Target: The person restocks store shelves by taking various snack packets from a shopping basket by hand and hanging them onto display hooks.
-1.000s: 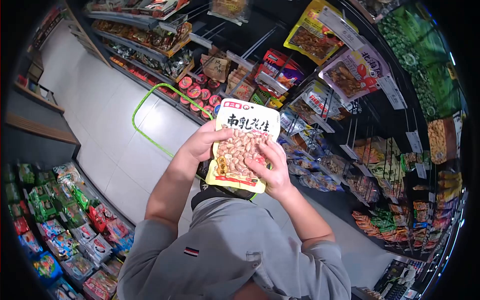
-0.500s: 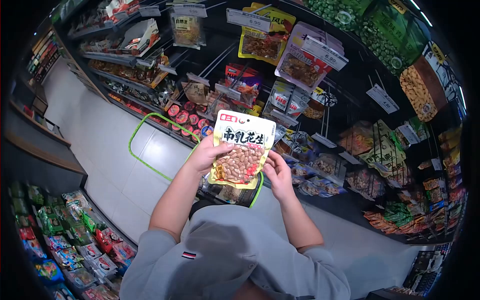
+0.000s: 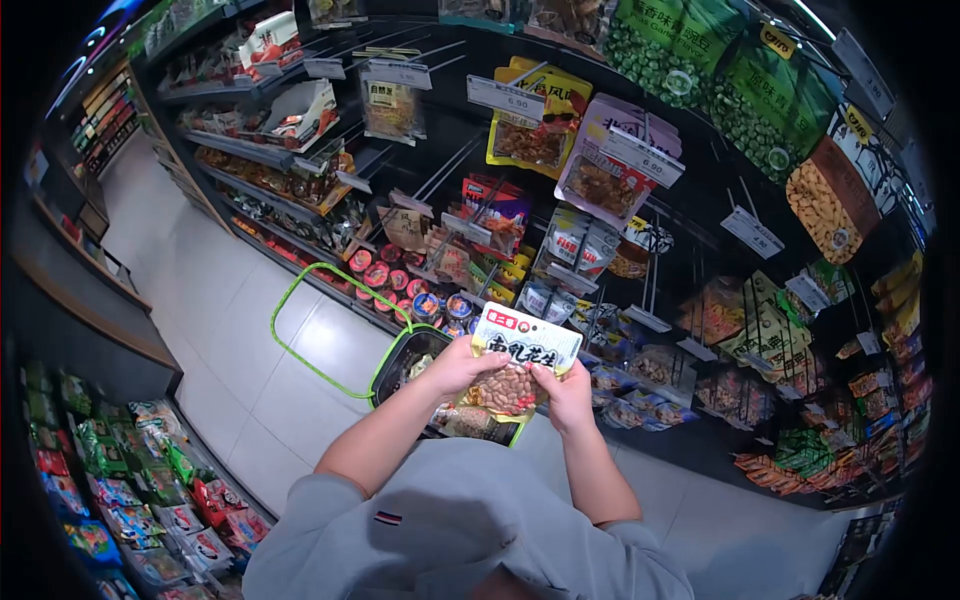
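hands (image 3: 460, 372) grip peanut packet (image 3: 510, 388) | basket (image 3: 403, 352) below | snack bags (image 3: 528, 143) hanging ahead

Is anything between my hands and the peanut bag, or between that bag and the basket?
Nothing visible: your left hand and right hand hold the peanut bag directly, and no object shows between it and the partly hidden basket.

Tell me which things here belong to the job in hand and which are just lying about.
In the job:
left hand and right hand
peanut packet, held by both
green-rimmed basket, below

Just around:
yellow snack bag, hanging
purple snack bag, hanging
red tubs, low shelf
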Demonstrator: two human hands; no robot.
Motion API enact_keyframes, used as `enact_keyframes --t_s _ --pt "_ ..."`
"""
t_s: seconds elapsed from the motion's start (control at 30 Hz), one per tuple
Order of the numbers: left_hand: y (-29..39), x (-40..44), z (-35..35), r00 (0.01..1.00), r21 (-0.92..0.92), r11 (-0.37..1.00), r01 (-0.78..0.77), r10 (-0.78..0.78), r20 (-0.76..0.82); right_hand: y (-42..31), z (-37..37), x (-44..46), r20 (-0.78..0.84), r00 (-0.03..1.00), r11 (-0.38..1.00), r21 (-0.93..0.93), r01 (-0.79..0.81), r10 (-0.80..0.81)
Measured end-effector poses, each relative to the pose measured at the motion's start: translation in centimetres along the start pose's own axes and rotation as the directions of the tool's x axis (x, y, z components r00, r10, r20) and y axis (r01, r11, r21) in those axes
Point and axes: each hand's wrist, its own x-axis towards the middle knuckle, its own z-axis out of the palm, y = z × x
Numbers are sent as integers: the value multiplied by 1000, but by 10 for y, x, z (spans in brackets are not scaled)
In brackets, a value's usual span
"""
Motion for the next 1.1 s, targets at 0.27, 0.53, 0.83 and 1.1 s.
enact_keyframes --t_s 0.27,0.53,0.83,1.1 --pt "14 -4 -24 997 -45 996 -75 76 16 15 26 13 -21 998 989 -133 61 -64" --pt "19 -6 -34 998 -4 999 -44 44 45 0 39 11 -55 994 967 -242 82 -98" --pt "-11 -8 -43 992 186 980 63 -81 93 13 22 4 -122 982 964 -243 108 -141" --pt "-26 -6 -17 983 219 960 175 -184 22 23 -8 -10 -195 979 998 -17 59 -61"
